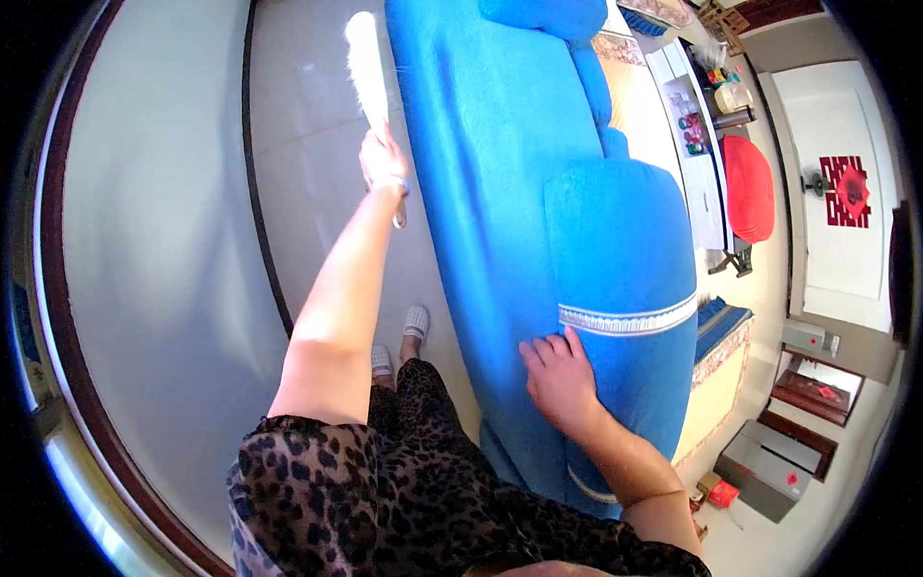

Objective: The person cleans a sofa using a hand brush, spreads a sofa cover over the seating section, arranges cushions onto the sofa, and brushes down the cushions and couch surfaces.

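The blue-covered sofa (500, 183) runs beneath and ahead of the right hand (562, 380), which rests on it, fingers loosely spread. Left of that, the left hand (383, 159) grips the handle of a white fluffy duster (367, 72), seemingly held just beside the sofa's edge.

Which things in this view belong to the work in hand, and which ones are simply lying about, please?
In use:
- white fluffy brush, held in the left hand
- blue-covered sofa, with the right hand on it

Apparently not in use:
- red rounded thing
- white cabinet and the small items on it
- red decoration
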Tool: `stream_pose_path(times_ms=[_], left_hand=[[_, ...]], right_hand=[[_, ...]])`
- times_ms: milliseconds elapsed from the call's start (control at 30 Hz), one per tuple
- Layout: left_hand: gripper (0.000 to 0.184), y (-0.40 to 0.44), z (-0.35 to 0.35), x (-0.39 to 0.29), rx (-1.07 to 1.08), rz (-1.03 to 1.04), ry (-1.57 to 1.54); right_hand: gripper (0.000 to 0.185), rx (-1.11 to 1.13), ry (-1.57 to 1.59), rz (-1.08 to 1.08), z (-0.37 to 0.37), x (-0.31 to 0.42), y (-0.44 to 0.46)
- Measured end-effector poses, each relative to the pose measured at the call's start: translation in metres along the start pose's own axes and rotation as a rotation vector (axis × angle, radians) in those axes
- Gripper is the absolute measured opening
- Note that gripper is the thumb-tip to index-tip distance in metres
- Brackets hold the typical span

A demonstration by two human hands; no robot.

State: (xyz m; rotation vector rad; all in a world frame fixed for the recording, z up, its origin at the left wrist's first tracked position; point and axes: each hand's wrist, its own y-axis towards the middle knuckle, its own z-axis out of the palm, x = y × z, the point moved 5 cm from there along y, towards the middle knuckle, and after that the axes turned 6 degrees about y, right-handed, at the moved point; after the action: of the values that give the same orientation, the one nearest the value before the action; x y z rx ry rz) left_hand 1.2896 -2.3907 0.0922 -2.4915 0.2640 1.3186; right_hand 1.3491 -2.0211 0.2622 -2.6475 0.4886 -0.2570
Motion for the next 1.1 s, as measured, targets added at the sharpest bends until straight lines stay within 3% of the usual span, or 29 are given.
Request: stream_pose_path(times_ms=[67,133,200,300,400,467,533,600,700,767,800,867,967,1100], left_hand=[[0.045,-0.029,0.008,-0.016,0.069,0.123,-0.195],[0.044,-0.076,0.018,-0.044,0.135,0.365,-0.156],[0.045,-0.108,0.05,-0.033,0.313,0.355,0.037],[0.048,-0.134,0.091,0.011,0.343,0.032,-0.315],[0.05,-0.162,0.089,0.042,0.37,-0.138,-0.16],[0.054,-0.176,0.109,0.116,0.473,-0.345,-0.013],[0.056,-0.193,0.092,0.148,0.579,-0.653,0.127],[0.058,-0.195,0.09,0.16,0.448,-0.573,0.089],[0.052,-0.191,0.085,0.097,0.231,-0.502,-0.325],[0.039,-0.194,0.076,0.035,0.261,-0.288,-0.528],[0.038,-0.202,0.093,0.033,0.238,-0.093,-0.493],[0.033,-0.205,0.078,0.005,0.326,0.081,-0.208],[0.036,-0.2,0.098,0.046,0.454,-0.122,-0.184],[0.047,-0.184,0.143,0.152,0.562,-0.422,0.174]], right_hand=[[0.046,-0.009,0.054,-0.016,0.0,-0.001,0.0],[0.043,-0.008,0.113,-0.033,0.001,-0.002,-0.001],[0.041,-0.028,0.181,-0.056,0.001,-0.003,0.0],[0.036,-0.064,0.379,-0.115,-0.031,0.001,0.003],[0.032,-0.081,0.613,-0.17,-0.101,-0.007,0.02],[0.033,-0.124,0.562,-0.157,-0.143,-0.022,0.039],[0.029,-0.223,0.376,-0.182,-0.182,-0.039,0.07],[0.028,-0.254,0.296,-0.203,-0.206,-0.061,0.121],[0.028,-0.349,0.308,-0.294,-0.225,-0.084,0.222],[0.03,-0.341,0.19,-0.272,-0.217,-0.106,0.294],[0.032,-0.39,0.1,-0.281,-0.211,-0.114,0.321],[0.035,-0.488,-0.083,-0.306,-0.194,-0.118,0.358],[0.041,-0.547,-0.281,-0.292,-0.157,-0.127,0.378],[0.041,-0.59,-0.112,-0.314,-0.156,-0.134,0.387]])
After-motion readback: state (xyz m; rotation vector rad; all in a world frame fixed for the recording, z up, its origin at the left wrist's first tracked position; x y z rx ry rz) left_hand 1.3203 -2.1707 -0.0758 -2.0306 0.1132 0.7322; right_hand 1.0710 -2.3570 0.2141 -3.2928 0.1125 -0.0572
